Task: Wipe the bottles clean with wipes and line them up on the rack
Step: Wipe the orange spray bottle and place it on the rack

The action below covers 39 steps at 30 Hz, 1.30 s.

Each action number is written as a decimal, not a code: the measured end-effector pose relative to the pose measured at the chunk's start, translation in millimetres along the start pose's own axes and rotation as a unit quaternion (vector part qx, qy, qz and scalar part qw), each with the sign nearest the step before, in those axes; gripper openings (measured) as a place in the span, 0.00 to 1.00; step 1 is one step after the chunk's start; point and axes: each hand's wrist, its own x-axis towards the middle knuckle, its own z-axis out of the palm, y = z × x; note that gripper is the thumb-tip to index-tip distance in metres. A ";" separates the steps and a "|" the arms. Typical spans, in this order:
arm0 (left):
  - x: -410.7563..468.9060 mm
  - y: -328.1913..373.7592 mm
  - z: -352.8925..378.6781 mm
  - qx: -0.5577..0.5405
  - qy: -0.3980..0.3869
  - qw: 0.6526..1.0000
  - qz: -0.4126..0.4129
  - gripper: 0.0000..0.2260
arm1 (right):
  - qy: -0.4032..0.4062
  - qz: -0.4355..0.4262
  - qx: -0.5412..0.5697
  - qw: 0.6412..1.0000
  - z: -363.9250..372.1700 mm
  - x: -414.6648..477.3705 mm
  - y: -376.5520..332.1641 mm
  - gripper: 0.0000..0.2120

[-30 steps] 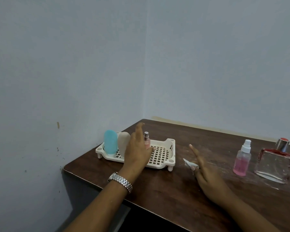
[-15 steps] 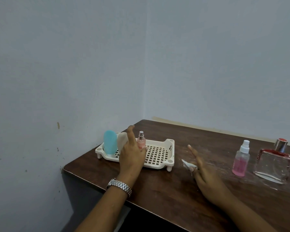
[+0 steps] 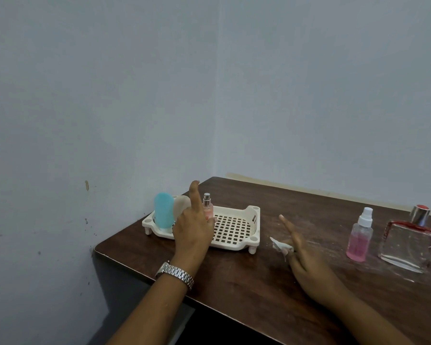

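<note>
**Three bottles in the rack, two waiting on the table**

We see a white slotted rack point(image 3: 234, 246) standing by the table's point(image 3: 234, 287) left edge, near its far corner. Along the rack's left end a blue squeeze bottle point(image 3: 163, 211) and a beige bottle point(image 3: 182, 205) stand upright side by side. Just to their right is a slim pink perfume spray point(image 3: 207, 207), also upright. The rest of the rack floor to its right is bare grid.

Our left hand point(image 3: 192, 232) holds the slim spray low down, with the thumb against its right side and the index finger raised straight beside it. That hand hides the bases of the beige bottle and the spray. A metal wristwatch point(image 3: 176, 272) sits on the left wrist.

Our right hand point(image 3: 309, 265) rests on the table to the right of the rack. Its curled fingers pinch a crumpled white wipe point(image 3: 279, 245), and the index finger sticks out.

Further towards the table's right side, a pink spray bottle point(image 3: 358, 240) with a white cap stands just beside a square glass perfume bottle point(image 3: 408, 245).

We count five bottles, one rack and one wipe
</note>
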 end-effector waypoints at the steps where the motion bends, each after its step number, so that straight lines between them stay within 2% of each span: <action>1: -0.3 0.0 -0.1 0.006 -0.001 1.000 0.002 0.39 | 0.000 0.001 0.001 1.000 -0.2 0.0 0.1 0.31; 12: -1.7 -2.2 2.1 0.079 -0.007 0.996 0.050 0.39 | -0.003 -0.001 -0.006 1.000 0.5 0.6 2.5 0.32; 22: -6.7 1.5 1.1 0.126 -0.019 0.990 0.053 0.38 | -0.008 -0.002 -0.003 1.000 -0.2 -1.0 0.8 0.31; 28: -12.3 3.5 -11.6 0.112 -0.016 0.993 0.043 0.39 | -0.007 -0.014 -0.017 1.000 -0.1 -0.1 3.9 0.31; 31: -14.1 11.7 -17.5 0.109 -0.026 0.993 0.039 0.35 | -0.004 -0.014 -0.026 1.000 0.7 2.0 8.1 0.27; 34: -17.2 28.7 -21.0 0.083 0.012 0.995 0.053 0.29 | 0.006 -0.005 -0.034 0.999 -0.5 2.9 13.8 0.20; 39: -24.2 58.4 -13.3 0.021 0.044 0.989 0.140 0.23 | 0.025 -0.012 -0.074 0.997 -16.8 0.8 29.7 0.14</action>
